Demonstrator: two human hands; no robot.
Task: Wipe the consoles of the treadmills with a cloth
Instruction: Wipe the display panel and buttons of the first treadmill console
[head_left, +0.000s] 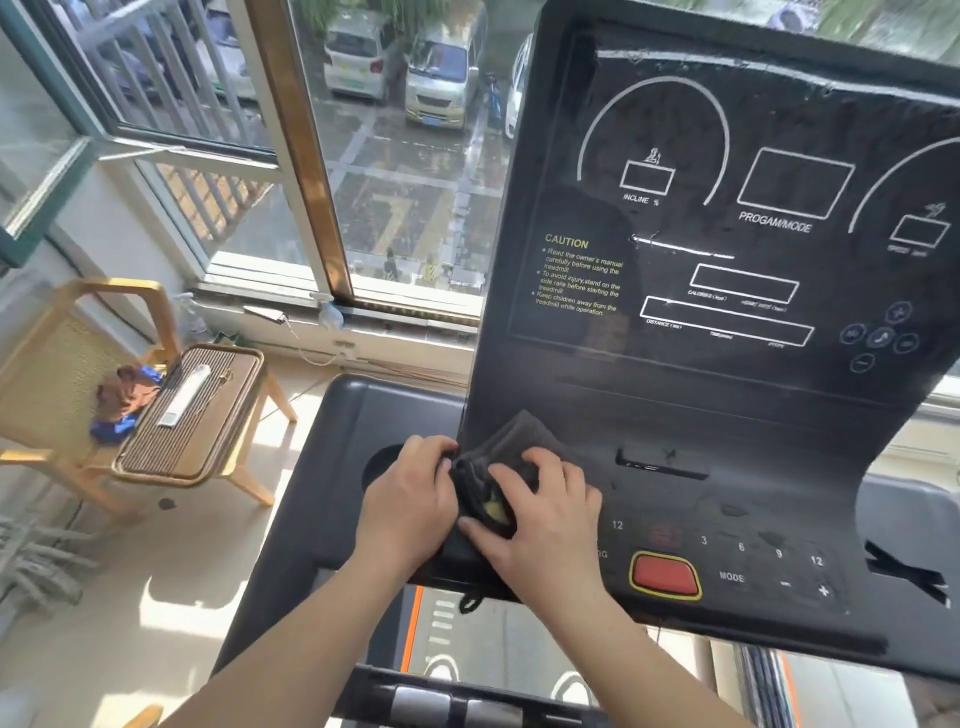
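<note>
1. The crumpled dark grey cloth (511, 447) lies on the black treadmill console (727, 395), up-left of the oval red button (665, 576).
2. The left hand (410, 493), farthest from that button, grips its edge with curled fingers.
3. The right hand (545, 514), nearer the button, clutches it with bent fingers.

Printed labels on the treadmill console (727, 415)
Upright display panel (675, 130): "INCLINE %", "PROGAM/MODE", "DISTANCE", and yellow "CAUTION" above small safety lines. Lower keypad (753, 564): "12", "3", "6", "9", "12", "MODE", "–", "+". Other small captions are too blurred to read.
</note>
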